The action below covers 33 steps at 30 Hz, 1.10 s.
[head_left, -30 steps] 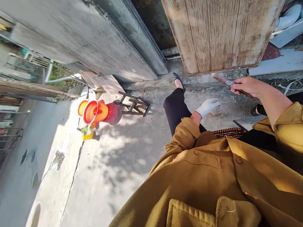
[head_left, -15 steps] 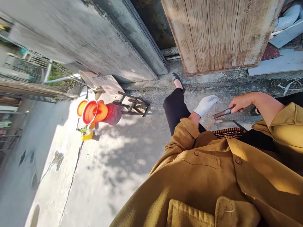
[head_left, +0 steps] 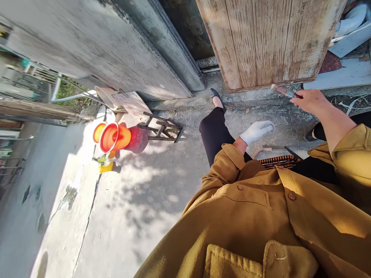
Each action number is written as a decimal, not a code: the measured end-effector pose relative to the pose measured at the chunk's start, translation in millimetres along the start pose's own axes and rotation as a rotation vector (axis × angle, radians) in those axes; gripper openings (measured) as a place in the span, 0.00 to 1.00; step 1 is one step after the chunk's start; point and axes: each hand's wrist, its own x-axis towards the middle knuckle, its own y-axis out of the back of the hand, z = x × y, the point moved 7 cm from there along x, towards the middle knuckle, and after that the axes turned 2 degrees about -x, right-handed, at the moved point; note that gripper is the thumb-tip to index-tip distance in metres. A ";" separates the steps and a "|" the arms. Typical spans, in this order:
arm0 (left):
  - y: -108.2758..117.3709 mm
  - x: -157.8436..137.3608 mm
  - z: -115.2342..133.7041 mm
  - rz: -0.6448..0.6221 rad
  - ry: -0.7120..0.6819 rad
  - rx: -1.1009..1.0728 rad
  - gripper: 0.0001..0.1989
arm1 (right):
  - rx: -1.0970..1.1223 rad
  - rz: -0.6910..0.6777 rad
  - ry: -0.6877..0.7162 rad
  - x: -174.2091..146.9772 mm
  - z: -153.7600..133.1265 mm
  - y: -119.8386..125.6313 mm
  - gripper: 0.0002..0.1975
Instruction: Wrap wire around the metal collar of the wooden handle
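My right hand [head_left: 310, 100], bare, is closed around one end of a short brown stick-like tool [head_left: 280, 91] bound with silvery wire. The tool's pale tip points left, near the foot of the wooden door in the picture; its exact kind is unclear. Lower down, my left hand [head_left: 257, 131] wears a white glove, its fingers pressed together. Whatever they pinch, if anything, is hidden. Below the glove shows a bent piece of pale wood [head_left: 262, 150], beside the rim of an orange-and-black woven basket [head_left: 278, 161] at my lap. A dark thin rod [head_left: 292, 153] slants next to it.
A weathered wooden door [head_left: 269, 42] stands ahead over a concrete step. To the left are a dark wooden stool [head_left: 164, 129], an orange bucket [head_left: 111, 137] and a yellow pot [head_left: 106, 166] on the concrete floor [head_left: 139, 220]. White pipes [head_left: 352, 21] lie at upper right.
My right hand has risen with the brown tool, away from the left hand and toward the door. My gloved left hand has shifted slightly right and down.
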 end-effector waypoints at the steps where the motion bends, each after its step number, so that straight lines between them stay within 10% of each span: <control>1: -0.6 -1.7 2.9 -0.016 -0.005 0.017 0.15 | -0.102 -0.047 -0.028 -0.8 -1.7 -4.9 0.23; 7: 12.1 -1.5 -2.0 0.089 0.042 -0.039 0.18 | -0.259 -0.359 -0.006 -16.1 -29.7 -54.9 0.11; 15: 45.0 5.3 -20.9 0.362 0.160 -0.097 0.14 | 0.084 -0.877 0.439 -57.7 -68.0 -95.0 0.21; 20: 35.5 9.0 -24.8 0.283 0.285 -0.045 0.13 | 0.301 -0.667 0.502 -48.6 -71.8 -58.2 0.27; 27: 0.2 9.2 -22.0 0.052 0.224 -0.051 0.13 | 0.394 -0.140 0.089 1.2 -26.3 -38.9 0.23; 33: 4.1 5.6 -14.1 -0.005 0.119 0.221 0.14 | -0.037 -0.409 0.015 4.4 -11.7 -75.5 0.19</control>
